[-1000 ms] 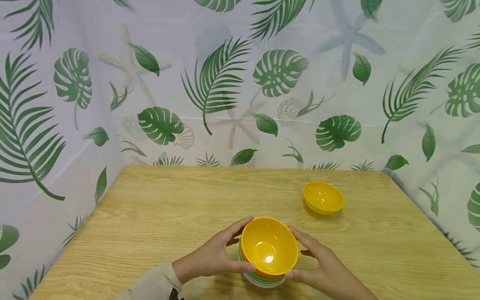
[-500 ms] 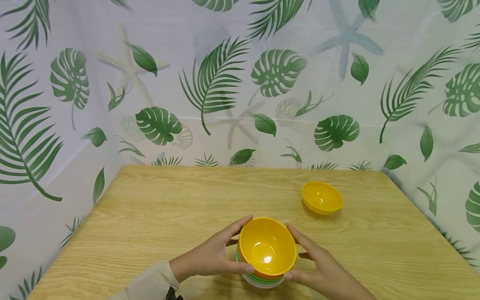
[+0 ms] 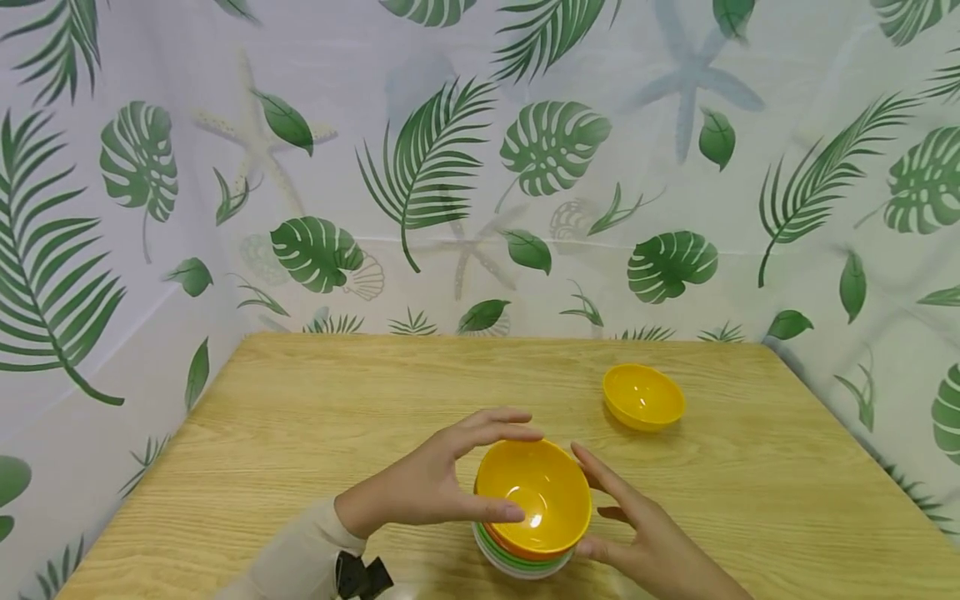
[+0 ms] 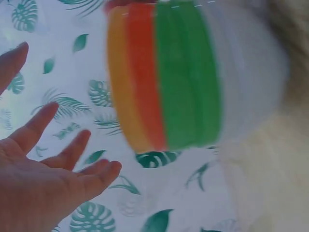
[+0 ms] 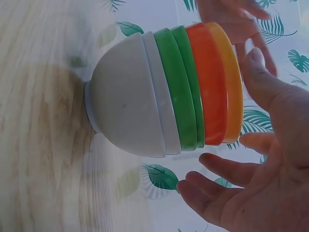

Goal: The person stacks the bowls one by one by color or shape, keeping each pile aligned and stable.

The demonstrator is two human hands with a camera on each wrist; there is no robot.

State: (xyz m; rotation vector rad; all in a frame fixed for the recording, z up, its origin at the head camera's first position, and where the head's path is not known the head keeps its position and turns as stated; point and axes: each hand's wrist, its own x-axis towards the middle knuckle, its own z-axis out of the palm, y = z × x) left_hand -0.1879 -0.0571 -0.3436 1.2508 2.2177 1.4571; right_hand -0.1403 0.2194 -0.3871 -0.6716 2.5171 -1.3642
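A nested stack of bowls stands upright on the table near its front. On top is a yellow bowl [image 3: 534, 487], with an orange bowl [image 5: 208, 87], two green bowls [image 5: 178, 92] and white bowls [image 5: 126, 96] beneath it. My left hand [image 3: 435, 473] hovers at the stack's upper left, fingers and thumb spread, holding nothing; the left wrist view shows a gap beside the blurred stack. At the right side is my right hand [image 3: 647, 533], its thumb and fingers loosely spread close to the yellow rim. Whether they touch it I cannot tell.
Another yellow bowl [image 3: 643, 400] sits alone toward the back right of the wooden table [image 3: 360, 392]. A leaf-printed white curtain [image 3: 465, 167] hangs behind and at both sides of the table.
My left hand has let go of the stack and risen above its left rim. The right hand stays almost in place, and the stack keeps its position on the table.
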